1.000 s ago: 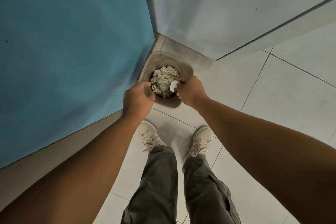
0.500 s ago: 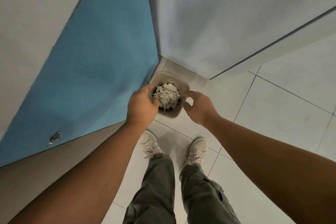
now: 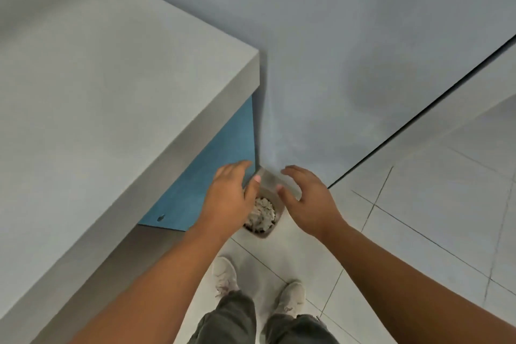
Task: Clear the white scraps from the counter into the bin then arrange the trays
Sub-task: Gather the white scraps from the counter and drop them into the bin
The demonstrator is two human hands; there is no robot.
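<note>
1. Head view: my left hand [image 3: 227, 198] and right hand [image 3: 307, 201] hang above the bin [image 3: 272, 193], one to each side, both grips open with fingers spread and nothing in them.
2. Same view: the bin stands on the tiled floor [image 3: 432, 218] in the corner where the blue cabinet front [image 3: 206, 176] meets the grey wall panel [image 3: 335, 64]; the white scraps [image 3: 262, 213] are heaped inside it, close to the rim.
3. The bench [image 3: 97, 92] to my left shows bare in the part I can see; no trays are in view.
4. My judgement: dumping looks finished, so I should turn to the bench, check the hidden stretch for leftover scraps, then find the trays.
5. I would lift both hands straight up, so a sleeve or wrist does not knock the heap over the rim.
</note>
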